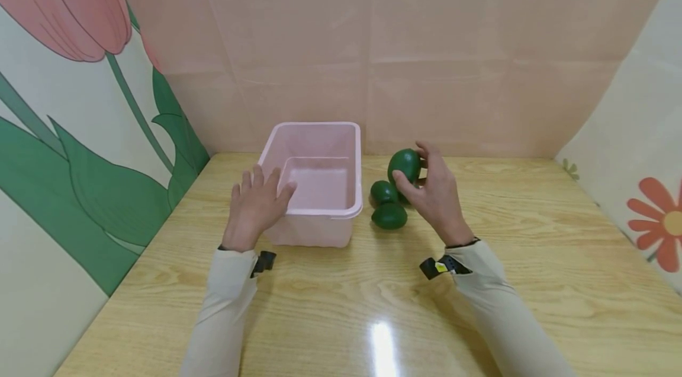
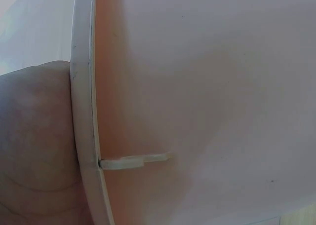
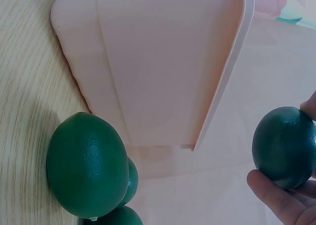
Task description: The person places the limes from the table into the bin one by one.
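My right hand [image 1: 438, 193] pinches a glossy dark green oval fruit [image 1: 404, 165] between thumb and fingers. In the right wrist view that held fruit [image 3: 284, 147] is raised off the table. Below it, similar green fruits lie close together: one at the front [image 1: 389, 216], another behind it [image 1: 383, 192], and a third mostly hidden by the held fruit and my thumb. They lie to the right of a pink plastic bin [image 1: 309, 230]. My left hand [image 1: 259, 202] rests with fingers spread at the bin's near-left rim; in the left wrist view the palm [image 2: 37, 141] touches the rim.
The bin stands on a light wood-grain table [image 1: 330, 306], with nothing visible on its floor. A pink sheet [image 1: 426, 69] hangs behind the table. Flower-printed panels stand at the left [image 1: 122, 187] and right [image 1: 629, 146].
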Demonstrator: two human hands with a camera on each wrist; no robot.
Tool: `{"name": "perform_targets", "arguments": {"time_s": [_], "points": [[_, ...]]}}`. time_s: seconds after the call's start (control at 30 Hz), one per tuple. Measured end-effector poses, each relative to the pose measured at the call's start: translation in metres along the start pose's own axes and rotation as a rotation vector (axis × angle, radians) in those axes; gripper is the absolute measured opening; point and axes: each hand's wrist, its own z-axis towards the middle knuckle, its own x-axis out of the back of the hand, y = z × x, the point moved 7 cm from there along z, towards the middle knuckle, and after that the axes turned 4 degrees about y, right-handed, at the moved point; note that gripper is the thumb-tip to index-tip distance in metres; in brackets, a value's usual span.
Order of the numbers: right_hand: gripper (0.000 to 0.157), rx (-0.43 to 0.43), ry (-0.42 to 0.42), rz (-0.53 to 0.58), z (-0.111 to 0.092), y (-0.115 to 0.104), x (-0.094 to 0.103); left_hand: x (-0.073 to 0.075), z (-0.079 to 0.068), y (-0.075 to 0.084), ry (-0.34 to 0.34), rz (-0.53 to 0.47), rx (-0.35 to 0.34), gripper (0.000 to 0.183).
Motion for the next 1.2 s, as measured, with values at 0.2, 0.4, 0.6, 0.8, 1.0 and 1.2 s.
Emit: {"name": "perform_targets", "arguments": {"time_s": [0.2, 0.4, 0.6, 0.8, 1.0, 1.2], "points": [[0.064, 0.007, 0.010, 0.000, 0.000, -0.003, 0.001, 0.000, 0.000, 0.000, -0.006, 0.007, 0.002, 0.070], [0.065, 0.014, 0.017, 0.000, 0.000, -0.006, 0.001, 0.000, 0.000, 0.000, -0.011, 0.009, 0.003, 0.070], [0.065, 0.030, 0.022, 0.010, 0.000, -0.008, 0.000, 0.000, 0.000, 0.000, -0.013, 0.007, 0.005, 0.070], [0.066, 0.046, 0.022, 0.016, 0.000, -0.012, -0.001, 0.000, 0.000, 0.000, -0.011, 0.001, 0.007, 0.070], [0.066, 0.056, 0.019, 0.024, 0.000, -0.013, -0.002, 0.001, -0.001, 0.000, -0.009, -0.003, 0.006, 0.070], [0.067, 0.079, 0.023, 0.020, 0.000, -0.016, -0.002, 0.000, -0.001, 0.001, -0.011, -0.006, 0.008, 0.070]]}}
